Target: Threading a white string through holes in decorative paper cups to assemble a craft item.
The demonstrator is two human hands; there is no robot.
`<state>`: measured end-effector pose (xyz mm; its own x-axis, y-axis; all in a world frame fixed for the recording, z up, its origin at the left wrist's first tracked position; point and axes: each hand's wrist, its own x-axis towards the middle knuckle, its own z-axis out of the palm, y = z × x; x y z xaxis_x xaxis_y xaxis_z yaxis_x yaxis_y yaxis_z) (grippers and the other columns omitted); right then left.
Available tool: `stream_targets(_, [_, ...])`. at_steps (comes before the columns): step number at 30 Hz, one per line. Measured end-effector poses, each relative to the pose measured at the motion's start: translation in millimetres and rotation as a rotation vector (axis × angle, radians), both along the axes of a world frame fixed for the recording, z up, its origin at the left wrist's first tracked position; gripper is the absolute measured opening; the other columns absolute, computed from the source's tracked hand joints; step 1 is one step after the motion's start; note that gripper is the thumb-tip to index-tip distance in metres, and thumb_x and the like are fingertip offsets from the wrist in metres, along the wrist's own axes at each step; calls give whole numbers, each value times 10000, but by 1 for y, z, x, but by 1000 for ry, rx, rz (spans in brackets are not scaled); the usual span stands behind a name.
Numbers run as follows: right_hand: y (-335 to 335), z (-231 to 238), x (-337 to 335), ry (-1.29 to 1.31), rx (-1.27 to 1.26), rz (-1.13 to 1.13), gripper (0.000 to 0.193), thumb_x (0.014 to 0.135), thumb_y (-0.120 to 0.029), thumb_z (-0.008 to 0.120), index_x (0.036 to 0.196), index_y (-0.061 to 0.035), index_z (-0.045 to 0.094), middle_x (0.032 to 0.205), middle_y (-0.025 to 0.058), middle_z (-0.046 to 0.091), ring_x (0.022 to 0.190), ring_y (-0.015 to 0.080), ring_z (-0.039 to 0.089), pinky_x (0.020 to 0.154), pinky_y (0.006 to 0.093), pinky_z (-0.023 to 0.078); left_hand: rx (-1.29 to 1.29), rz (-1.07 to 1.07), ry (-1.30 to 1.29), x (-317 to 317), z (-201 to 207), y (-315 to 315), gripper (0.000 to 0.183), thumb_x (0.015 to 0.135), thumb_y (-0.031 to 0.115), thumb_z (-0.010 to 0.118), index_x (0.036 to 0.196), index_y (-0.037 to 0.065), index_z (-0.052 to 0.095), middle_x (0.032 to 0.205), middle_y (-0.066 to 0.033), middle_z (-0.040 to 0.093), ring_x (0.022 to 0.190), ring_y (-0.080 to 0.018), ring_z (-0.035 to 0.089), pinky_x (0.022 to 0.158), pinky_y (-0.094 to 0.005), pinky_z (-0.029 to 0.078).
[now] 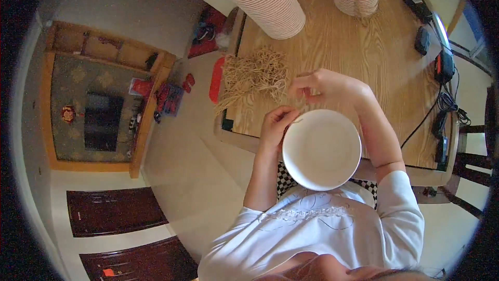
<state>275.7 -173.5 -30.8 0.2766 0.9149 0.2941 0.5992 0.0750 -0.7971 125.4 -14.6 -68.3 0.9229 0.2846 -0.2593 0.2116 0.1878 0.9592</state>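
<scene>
Left: tangled tan strands [254, 76] heaped on the desk [364, 63], near both hands, presumably for easy reach. Behind the heap, a tall striped stack of nested containers [267, 8] leans outward in this bent view. Left hand [278, 128]: thumb and fingers pressed together, apparently pinching a tan strand [297, 120] at the rim of a white round container [322, 148]. Container sits before the torso, off the desk's near edge, likely steadied close to the body; underside support hidden. Right hand [317, 84]: fingers half-curled beside the heap, clear of the container; can't tell whether they pinch anything. Far right: black adapters [444, 67], apparently kept aside.
</scene>
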Motion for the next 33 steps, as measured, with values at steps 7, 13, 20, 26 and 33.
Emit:
stream_targets(7, [7,-3,-1,-31,-48,54,166,716,-15,640,878,-34,610,773,83,613,717,228,609,639,344,480,-72,11,7,0,-3,-1,124,817,111,670,896,20,641,769,-27,641,660,-82,590,580,-205,471])
stream_targets(13, [3,4,-2,24,-7,42,103,721,-24,641,820,-23,613,779,81,618,717,235,606,650,341,481,-79,16,-6,-1,-5,0,129,815,105,672,903,18,638,773,-33,644,661,-86,594,586,-207,476])
stream_targets(20, [6,1,0,-94,55,120,85,746,-61,648,819,-24,623,777,80,625,716,246,614,652,344,487,-82,-5,-9,0,-9,2,119,816,104,672,893,20,642,774,-29,645,664,-83,593,585,-209,478])
stream_targets(26, [9,-10,1,-160,-65,70,113,787,-135,620,812,-25,612,773,123,615,726,303,604,633,376,469,-65,-21,10,-2,-6,-1,142,815,116,675,915,21,642,772,-24,644,675,-72,587,595,-202,467])
stream_targets(33, [9,-4,-5,-144,-80,25,129,788,-148,604,812,-22,606,768,150,601,736,348,585,638,404,458,26,-93,-161,-14,-4,29,89,792,55,670,813,45,584,904,1,533,830,-83,525,691,-207,433])
